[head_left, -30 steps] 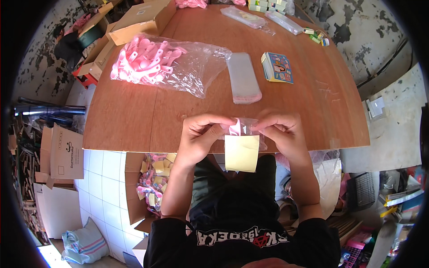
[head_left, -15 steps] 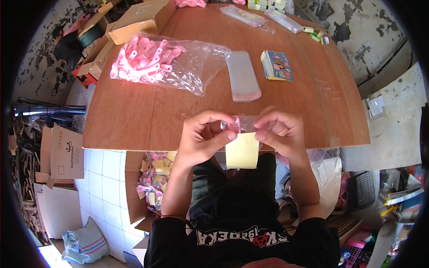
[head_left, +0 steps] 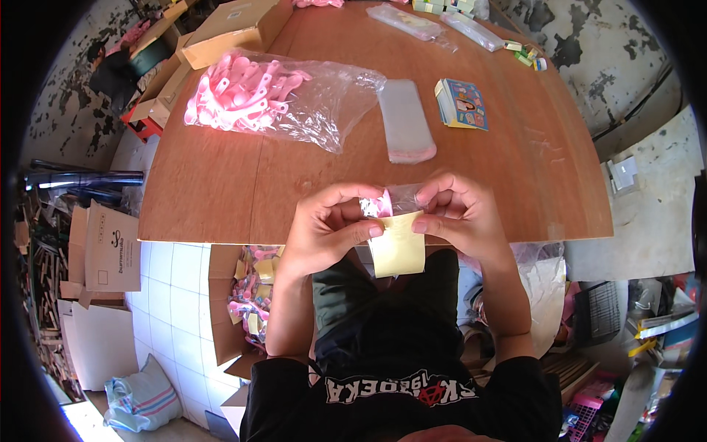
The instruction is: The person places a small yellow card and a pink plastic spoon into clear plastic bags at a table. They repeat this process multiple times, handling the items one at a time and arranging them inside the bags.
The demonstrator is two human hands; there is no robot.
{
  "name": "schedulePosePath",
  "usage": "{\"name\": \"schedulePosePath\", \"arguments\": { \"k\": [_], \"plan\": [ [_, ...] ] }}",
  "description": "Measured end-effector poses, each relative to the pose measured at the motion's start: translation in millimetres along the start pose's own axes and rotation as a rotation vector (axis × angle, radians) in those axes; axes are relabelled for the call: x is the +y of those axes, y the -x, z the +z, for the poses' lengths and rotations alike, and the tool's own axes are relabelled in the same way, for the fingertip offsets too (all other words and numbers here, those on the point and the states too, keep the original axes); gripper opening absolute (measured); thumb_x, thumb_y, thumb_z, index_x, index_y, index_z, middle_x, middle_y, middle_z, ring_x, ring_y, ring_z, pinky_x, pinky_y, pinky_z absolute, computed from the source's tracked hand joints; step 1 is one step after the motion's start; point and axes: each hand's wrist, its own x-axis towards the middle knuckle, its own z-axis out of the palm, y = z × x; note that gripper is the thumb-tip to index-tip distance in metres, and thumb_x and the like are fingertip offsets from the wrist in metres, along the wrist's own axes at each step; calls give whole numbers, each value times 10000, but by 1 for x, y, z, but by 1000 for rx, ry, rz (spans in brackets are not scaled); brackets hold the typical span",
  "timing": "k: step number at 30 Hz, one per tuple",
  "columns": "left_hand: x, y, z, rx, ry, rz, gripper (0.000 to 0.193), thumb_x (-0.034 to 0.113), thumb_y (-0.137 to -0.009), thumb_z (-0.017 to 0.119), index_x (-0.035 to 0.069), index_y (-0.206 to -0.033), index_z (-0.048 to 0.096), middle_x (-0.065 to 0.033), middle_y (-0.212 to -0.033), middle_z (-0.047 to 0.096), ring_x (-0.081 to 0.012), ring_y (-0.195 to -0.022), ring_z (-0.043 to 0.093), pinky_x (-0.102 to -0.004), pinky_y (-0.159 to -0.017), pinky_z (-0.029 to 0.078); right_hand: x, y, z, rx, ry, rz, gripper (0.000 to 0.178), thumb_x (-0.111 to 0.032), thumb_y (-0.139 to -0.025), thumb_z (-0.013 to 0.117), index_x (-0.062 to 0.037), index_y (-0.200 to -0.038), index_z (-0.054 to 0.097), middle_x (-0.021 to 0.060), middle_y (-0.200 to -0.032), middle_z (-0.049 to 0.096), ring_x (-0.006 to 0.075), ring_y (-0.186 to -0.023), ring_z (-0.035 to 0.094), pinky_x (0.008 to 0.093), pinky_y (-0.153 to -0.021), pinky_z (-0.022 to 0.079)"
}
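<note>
Between my hands is a small clear plastic bag (head_left: pixel 403 197) with a pink plastic piece (head_left: pixel 385 203) in its upper left part. A pale yellow card (head_left: pixel 398 247) hangs below, at the bag's front. My left hand (head_left: pixel 330 225) pinches the bag and the card's upper left corner between thumb and fingers. At the other side, my right hand (head_left: pixel 462 215) pinches the bag's right edge, its thumb on the card's upper right corner. Whether the card lies inside the bag I cannot tell. Both hands are just above the table's near edge.
On the wooden table (head_left: pixel 294 173) lie a bag of pink spoons (head_left: pixel 239 92), a stack of flat clear bags (head_left: pixel 406 121) and a stack of printed cards (head_left: pixel 462 104). Below, at left, a carton (head_left: pixel 224 302) holds packed pink pieces with yellow cards. A cardboard box (head_left: pixel 236 33) sits far left.
My right thumb and fingers have shifted slightly left along the bag's upper right edge. The card now tilts a little, and the view has moved slightly.
</note>
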Motion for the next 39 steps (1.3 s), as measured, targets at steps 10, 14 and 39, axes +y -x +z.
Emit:
{"name": "schedulePosePath", "arguments": {
  "k": [10, 14, 39],
  "plan": [
    [-10, 43, 12, 117, -146, 31, 625, -127, -735, 779, -14, -1280, 495, -123, -1166, 620, -170, -1047, 632, -300, -847, 562, 9, 4, 23, -122, 40, -14, 275, -16, -815, 771, 11, -1039, 614, 61, -921, 659, 111, -852, 673, 250, -740, 550],
    [-11, 85, -16, -194, -584, -225, 483, -88, -741, 782, 25, -1177, 606, -103, -1096, 665, -177, -1025, 656, -318, -826, 558, -8, -3, 7, -346, 594, -131, 368, -90, -819, 773, -27, -1152, 629, 86, -1012, 663, 151, -895, 662, 285, -780, 528],
    [46, 6, 38, -357, -771, -192, 248, 26, -883, 636, 17, -1131, 646, -164, -1180, 659, -312, -981, 681, -392, -831, 546, 27, -88, -64, 173, 1129, -134, 108, -165, -797, 686, -65, -804, 727, 127, -807, 695, 315, -767, 666, 433, -652, 499]
  ]
}}
